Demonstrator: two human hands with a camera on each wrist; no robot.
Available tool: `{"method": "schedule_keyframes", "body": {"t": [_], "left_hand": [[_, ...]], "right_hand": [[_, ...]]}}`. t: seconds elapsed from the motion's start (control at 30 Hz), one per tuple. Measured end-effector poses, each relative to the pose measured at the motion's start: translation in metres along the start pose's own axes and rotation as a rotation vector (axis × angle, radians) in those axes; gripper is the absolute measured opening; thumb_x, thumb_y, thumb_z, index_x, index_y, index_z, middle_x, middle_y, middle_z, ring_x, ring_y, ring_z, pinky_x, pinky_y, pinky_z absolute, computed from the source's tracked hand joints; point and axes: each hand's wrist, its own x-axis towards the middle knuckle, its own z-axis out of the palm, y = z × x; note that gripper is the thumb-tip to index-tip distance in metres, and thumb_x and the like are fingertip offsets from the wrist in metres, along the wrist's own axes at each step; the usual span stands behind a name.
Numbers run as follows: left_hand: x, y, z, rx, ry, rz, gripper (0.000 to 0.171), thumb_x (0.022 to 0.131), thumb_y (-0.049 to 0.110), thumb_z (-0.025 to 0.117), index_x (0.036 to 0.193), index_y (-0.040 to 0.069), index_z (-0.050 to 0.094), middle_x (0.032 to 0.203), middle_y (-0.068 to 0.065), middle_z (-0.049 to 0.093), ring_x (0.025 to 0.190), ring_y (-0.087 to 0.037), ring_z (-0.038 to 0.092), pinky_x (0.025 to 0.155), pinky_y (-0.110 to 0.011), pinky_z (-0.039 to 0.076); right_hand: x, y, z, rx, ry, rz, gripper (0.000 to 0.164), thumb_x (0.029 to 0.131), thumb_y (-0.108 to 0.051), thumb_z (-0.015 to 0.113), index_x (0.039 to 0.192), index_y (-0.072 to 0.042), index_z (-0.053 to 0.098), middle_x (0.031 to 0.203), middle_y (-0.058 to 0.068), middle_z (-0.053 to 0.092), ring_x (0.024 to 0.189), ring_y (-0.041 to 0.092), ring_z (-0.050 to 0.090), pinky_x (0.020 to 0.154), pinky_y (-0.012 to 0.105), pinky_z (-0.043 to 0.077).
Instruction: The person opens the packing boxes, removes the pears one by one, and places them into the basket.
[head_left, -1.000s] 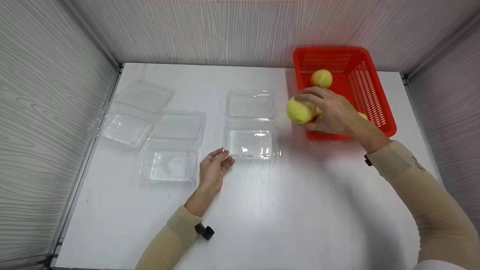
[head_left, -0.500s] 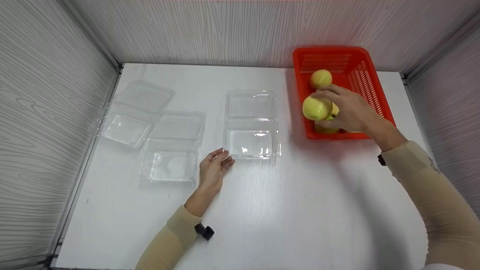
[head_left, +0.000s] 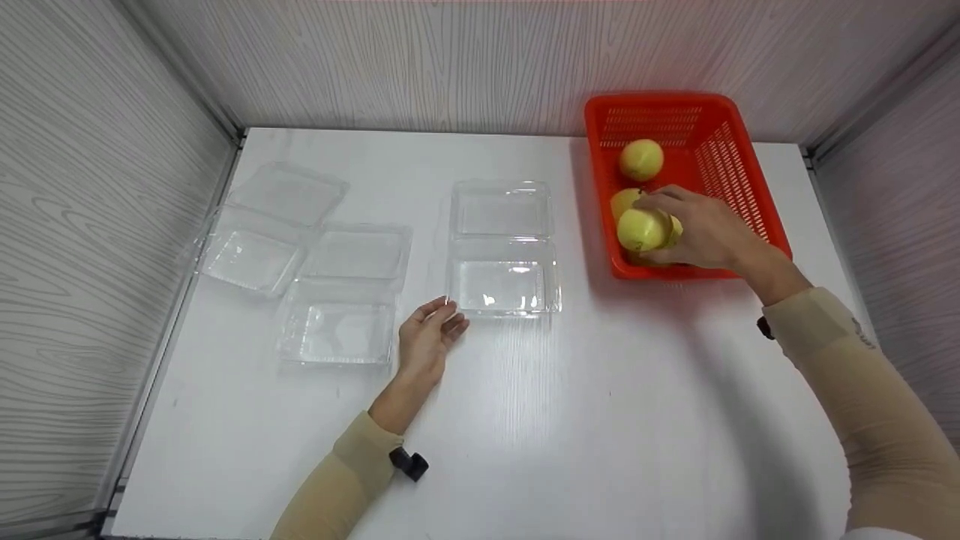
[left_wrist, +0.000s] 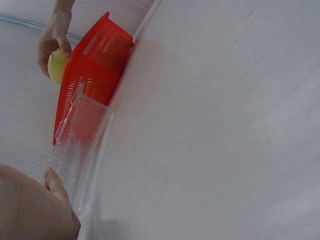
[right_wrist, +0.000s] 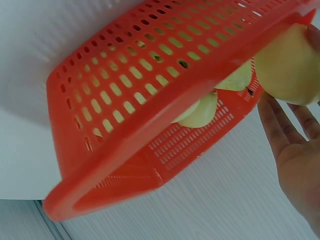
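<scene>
My right hand (head_left: 701, 229) grips a round yellow pear (head_left: 643, 229) over the near left part of a red plastic basket (head_left: 731, 176). In the right wrist view this pear (right_wrist: 290, 65) is at basket-rim height, fingers behind it. Other yellow pears lie inside; one (head_left: 641, 160) rests at the far left, and some are partly hidden under my hand. With thumb and fingers, my left hand (head_left: 426, 341) pinches the near left corner of an opened clear plastic clamshell box (head_left: 501, 285), which lies flat on the table. The left wrist view shows the thumb against the box wall (left_wrist: 82, 160).
Two more opened clear clamshell boxes, one box (head_left: 345, 330) and another box (head_left: 251, 259), lie to the left, their edges close or overlapping. The white table (head_left: 540, 435) is bounded by grey wood-grain panels (head_left: 420, 67) at the back and sides.
My right hand has carried the pear from beyond the basket's left rim rightward, then lower, over the pears inside. The left hand and the boxes stay in place.
</scene>
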Motion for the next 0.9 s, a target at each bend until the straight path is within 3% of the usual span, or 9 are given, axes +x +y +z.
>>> {"method": "schedule_keyframes", "body": {"t": [0.47,0.9], "left_hand": [[0.001,0.000,0.000,0.021,-0.005,-0.011,0.033,0.102,-0.001,0.064,0.132,-0.005,0.054,0.109,-0.007,0.063,0.093,-0.017,0.069,0.087,-0.025,0.066],[0.001,0.000,0.001,0.000,0.000,-0.004,0.029,0.101,-0.002,0.064,0.128,-0.006,0.056,0.103,-0.005,0.065,0.089,-0.016,0.070,0.084,-0.026,0.067]], "right_hand": [[0.007,0.009,0.008,0.039,-0.062,0.058,0.072,0.087,-0.039,0.086,0.150,-0.024,0.054,0.149,0.011,0.055,0.133,0.037,0.054,0.109,0.068,0.052],[0.008,0.012,0.006,0.081,-0.133,0.100,0.082,0.089,-0.049,0.083,0.160,-0.031,0.045,0.162,0.014,0.046,0.144,0.038,0.044,0.114,0.070,0.048]]}}
